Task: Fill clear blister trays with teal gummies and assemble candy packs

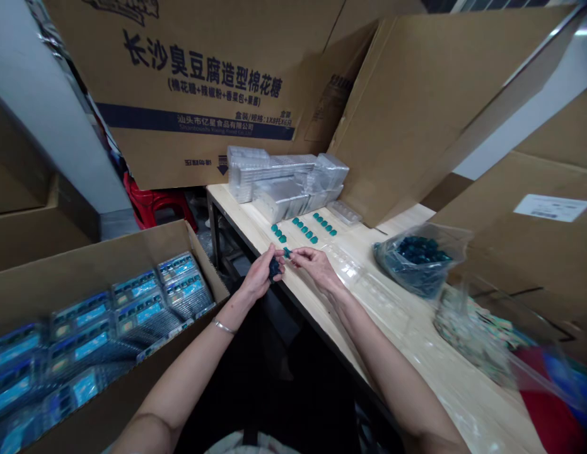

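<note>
Head view: at the bench [416, 353] edge my left hand [262, 274] closes around a clump of teal pieces [274, 268], and my right hand [314, 263] pinches one piece [287, 252] beside it. I judge I'm drawing singles out; setting this one by the rows [302, 228] calls for a fine grip.

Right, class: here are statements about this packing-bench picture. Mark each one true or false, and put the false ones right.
1. The left hand and the right hand both hold teal pieces. True.
2. Rows of loose pieces lie on the table in front of a stack of clear trays. True.
3. The plastic bag lies inside the cardboard box. False: it lies on the table, to the right of the hands; the box holds blue-labelled packs.
4. The bracelet is on the right wrist. False: it is on the left wrist.
</note>
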Tool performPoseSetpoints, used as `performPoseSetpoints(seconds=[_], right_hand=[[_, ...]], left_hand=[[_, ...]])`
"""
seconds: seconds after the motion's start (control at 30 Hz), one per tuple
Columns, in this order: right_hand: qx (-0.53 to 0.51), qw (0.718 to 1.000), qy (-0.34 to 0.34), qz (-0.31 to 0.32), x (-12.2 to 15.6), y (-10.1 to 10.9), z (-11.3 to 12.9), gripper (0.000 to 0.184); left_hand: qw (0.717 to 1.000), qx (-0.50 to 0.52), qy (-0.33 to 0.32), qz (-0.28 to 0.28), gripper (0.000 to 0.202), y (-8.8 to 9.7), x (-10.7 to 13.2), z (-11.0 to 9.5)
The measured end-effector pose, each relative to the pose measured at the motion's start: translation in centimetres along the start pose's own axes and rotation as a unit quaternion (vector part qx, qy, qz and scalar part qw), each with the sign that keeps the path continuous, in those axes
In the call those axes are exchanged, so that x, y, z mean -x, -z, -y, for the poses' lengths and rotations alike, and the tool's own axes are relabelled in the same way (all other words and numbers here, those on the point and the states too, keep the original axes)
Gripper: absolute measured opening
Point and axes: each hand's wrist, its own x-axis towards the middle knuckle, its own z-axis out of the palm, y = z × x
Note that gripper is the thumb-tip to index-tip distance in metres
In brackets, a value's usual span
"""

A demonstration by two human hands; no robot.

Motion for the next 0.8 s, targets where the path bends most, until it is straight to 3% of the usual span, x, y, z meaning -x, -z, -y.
performPoseSetpoints(seconds=[0.13,0.2,0.27,0.4,0.47,0.53,0.6,0.7,0.8], right_hand=[[-0.125,0.992,-0.032,0.017,0.1,0.7,-0.2,0.028],[-0.143,0.989,-0.032,0.015,0.1,0.7,-0.4,0.028],[-0.146,0.989,-0.030,0.004,0.3,0.4,-0.5,0.030],[-0.099,0.995,0.000,-0.019,0.5,-0.1,-0.2,0.033],[-0.092,0.995,0.018,-0.023,0.5,-0.1,-0.1,0.033],[-0.095,0.995,0.023,-0.023,0.5,0.1,-0.2,0.032],[-0.094,0.995,0.023,-0.021,0.4,0.4,-0.3,0.031],[-0.096,0.995,0.031,-0.023,0.1,0.6,-0.7,0.029],[-0.121,0.992,0.037,-0.022,-0.2,0.5,-1.2,0.028]], left_hand=[[0.994,-0.100,-0.037,0.037,0.038,-0.4,0.6,-0.1],[0.982,-0.177,-0.059,0.025,0.039,-0.6,0.6,0.0],[0.955,-0.274,-0.109,0.000,0.036,-0.6,0.4,0.1],[0.867,-0.427,-0.256,-0.022,0.025,-0.5,0.0,-0.1],[0.854,-0.444,-0.269,-0.023,0.024,-0.4,-0.1,-0.2],[0.866,-0.431,-0.252,-0.022,0.024,-0.4,0.0,-0.3],[0.900,-0.384,-0.205,-0.021,0.026,-0.4,0.2,-0.2],[0.965,-0.244,-0.092,-0.002,0.032,-0.2,0.3,-0.1],[0.995,-0.089,0.005,0.042,0.035,0.0,0.1,-0.1]])
